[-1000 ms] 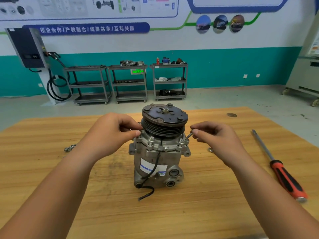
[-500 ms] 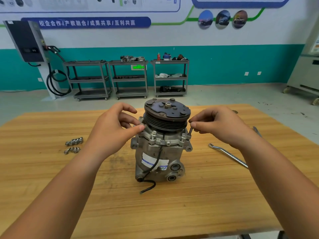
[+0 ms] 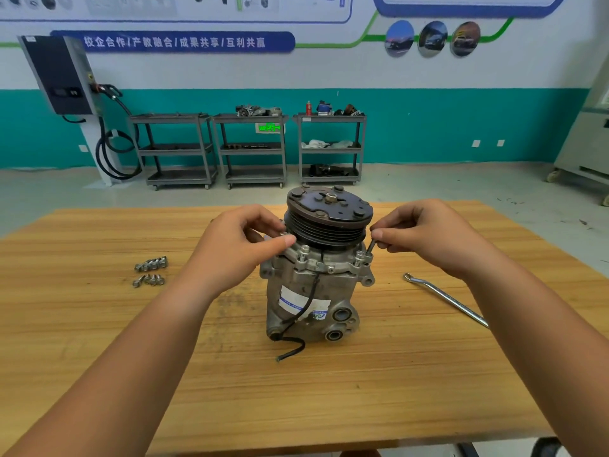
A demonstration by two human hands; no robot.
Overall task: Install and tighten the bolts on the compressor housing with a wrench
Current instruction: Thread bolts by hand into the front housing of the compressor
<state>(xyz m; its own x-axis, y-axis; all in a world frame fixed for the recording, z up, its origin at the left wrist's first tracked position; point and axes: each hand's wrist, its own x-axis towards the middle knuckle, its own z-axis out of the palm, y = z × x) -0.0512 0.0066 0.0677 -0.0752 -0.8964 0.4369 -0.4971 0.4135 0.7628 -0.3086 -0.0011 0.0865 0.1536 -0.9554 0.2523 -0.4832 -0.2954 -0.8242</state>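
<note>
We stood over a wooden worktop (image 3: 362, 390) with the compressor (image 3: 309, 291) upright near its middle, pulley (image 3: 329, 214) on top and the labelled side of the housing facing us. A black cable (image 3: 293, 343) ran down the front of the housing and curled onto the wood.

Our right hand (image 3: 428, 235) was at the upper right of the housing. Its grip was closed on a bolt (image 3: 369, 248), thumb and forefinger pinching the top end. The dark shank leaned slightly, and its lower end sat at the mounting lug just below the pulley's edge. We could not tell how far it had entered the hole.

Our left hand (image 3: 237, 245) was at the opposite side, against the upper left flange. Its grip was closed too, thumb and forefinger pinched on a small metal piece (image 3: 282, 233). Most of that piece was hidden behind the fingers, so we could not say for sure what it was.

The wrench (image 3: 445, 298) lay flat on the worktop to the right of the compressor, apart from it and untouched, partly behind our right forearm. Well to the left, two short rows of loose bolts (image 3: 150, 270) lay on the wood.

Beyond the worktop, three grey shelf carts (image 3: 253, 150) stood against a teal and white wall, with a dark charging unit (image 3: 59, 77) and its coiled hose further left.
</note>
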